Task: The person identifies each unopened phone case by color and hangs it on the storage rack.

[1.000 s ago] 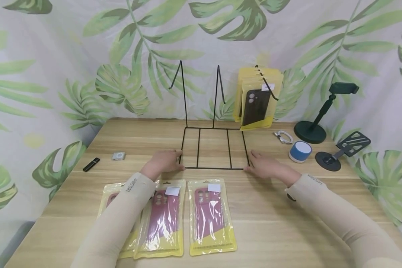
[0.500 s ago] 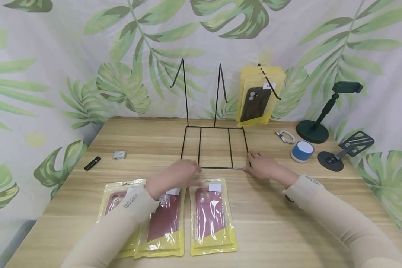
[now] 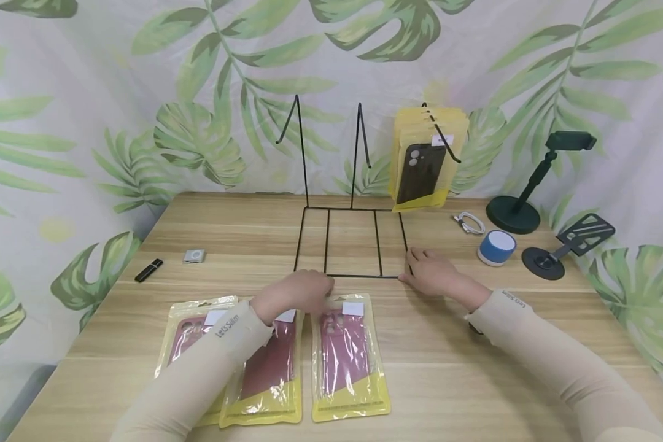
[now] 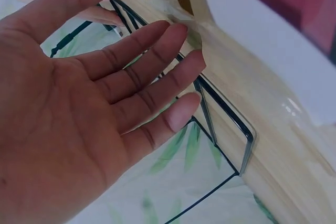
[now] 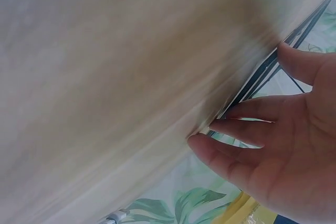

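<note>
My left hand point(image 3: 302, 291) hovers at the top end of the right-hand pink phone case packet point(image 3: 345, 356), fingers extended; the left wrist view shows its palm point(image 4: 68, 114) holding nothing. Two more pink case packets, the middle one point(image 3: 271, 383) and the left one point(image 3: 185, 325), lie partly under my left forearm. Behind them stands a black wire display rack point(image 3: 352, 209) with three upright hooks. My right hand point(image 3: 432, 274) touches its front right corner; in the right wrist view the fingers point(image 5: 247, 129) lie against the wire. Several yellow packets with black phone cases point(image 3: 422, 172) hang on the right hook.
At right are a white cable point(image 3: 469, 223), a blue-and-white cylinder point(image 3: 496, 247), a dark green phone stand point(image 3: 514, 213) and a black folding stand point(image 3: 544, 263). A small silver player point(image 3: 194, 256) and a black stick point(image 3: 148, 270) lie at left. A leaf-print curtain point(image 3: 210, 49) hangs behind.
My left hand has left the rack's front left corner and moved right and nearer, to the top of the right-hand pink packet. My right hand stays at the rack's right corner.
</note>
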`<state>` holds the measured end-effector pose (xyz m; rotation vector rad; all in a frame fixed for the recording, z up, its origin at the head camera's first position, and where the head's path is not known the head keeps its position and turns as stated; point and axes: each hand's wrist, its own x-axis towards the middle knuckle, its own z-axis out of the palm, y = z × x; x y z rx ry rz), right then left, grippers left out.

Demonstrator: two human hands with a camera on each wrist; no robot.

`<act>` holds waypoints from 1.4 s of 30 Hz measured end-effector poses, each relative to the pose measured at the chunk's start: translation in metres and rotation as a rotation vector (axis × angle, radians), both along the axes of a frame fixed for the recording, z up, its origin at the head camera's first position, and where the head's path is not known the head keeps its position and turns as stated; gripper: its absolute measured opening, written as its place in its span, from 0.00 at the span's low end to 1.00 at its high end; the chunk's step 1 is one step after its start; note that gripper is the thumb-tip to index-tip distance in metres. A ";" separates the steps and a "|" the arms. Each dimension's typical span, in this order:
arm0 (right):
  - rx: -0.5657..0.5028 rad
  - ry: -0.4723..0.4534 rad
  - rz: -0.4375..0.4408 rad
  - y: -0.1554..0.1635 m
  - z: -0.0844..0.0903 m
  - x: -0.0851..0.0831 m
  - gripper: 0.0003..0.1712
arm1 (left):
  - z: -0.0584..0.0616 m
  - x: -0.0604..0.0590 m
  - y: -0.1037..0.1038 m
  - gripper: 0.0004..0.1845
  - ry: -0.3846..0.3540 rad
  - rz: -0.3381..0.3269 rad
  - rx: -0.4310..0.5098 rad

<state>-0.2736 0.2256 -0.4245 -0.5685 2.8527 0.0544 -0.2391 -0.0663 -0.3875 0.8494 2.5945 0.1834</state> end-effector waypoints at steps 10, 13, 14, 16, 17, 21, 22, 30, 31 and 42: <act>-0.003 0.011 -0.007 0.000 0.001 0.001 0.40 | 0.000 -0.005 -0.001 0.11 -0.102 -0.003 0.021; -0.003 0.012 -0.003 -0.001 0.001 0.001 0.40 | -0.002 -0.009 -0.003 0.09 -0.136 -0.011 0.043; -0.002 0.013 -0.003 -0.001 0.001 0.002 0.40 | -0.003 -0.011 -0.005 0.07 -0.148 -0.008 0.054; 0.001 0.013 -0.001 -0.001 0.002 0.002 0.40 | -0.005 -0.013 -0.007 0.06 -0.170 0.001 0.074; 0.001 0.012 -0.002 -0.001 0.002 0.002 0.40 | -0.005 -0.014 -0.008 0.07 -0.176 0.006 0.083; 0.005 0.013 0.000 0.000 0.002 0.002 0.41 | -0.010 -0.015 -0.010 0.09 -0.136 0.004 0.065; 0.006 0.017 0.003 0.000 0.002 0.002 0.41 | -0.010 -0.015 -0.010 0.09 -0.118 0.002 0.056; 0.007 0.024 0.005 0.001 0.000 0.002 0.41 | -0.009 -0.008 -0.008 0.15 -0.099 0.020 0.059; 0.006 0.022 0.007 0.000 -0.001 0.002 0.41 | -0.008 -0.007 -0.009 0.14 -0.085 0.015 0.061; 0.010 0.041 0.014 0.001 -0.004 0.001 0.40 | 0.015 -0.003 -0.010 0.02 0.107 0.042 0.450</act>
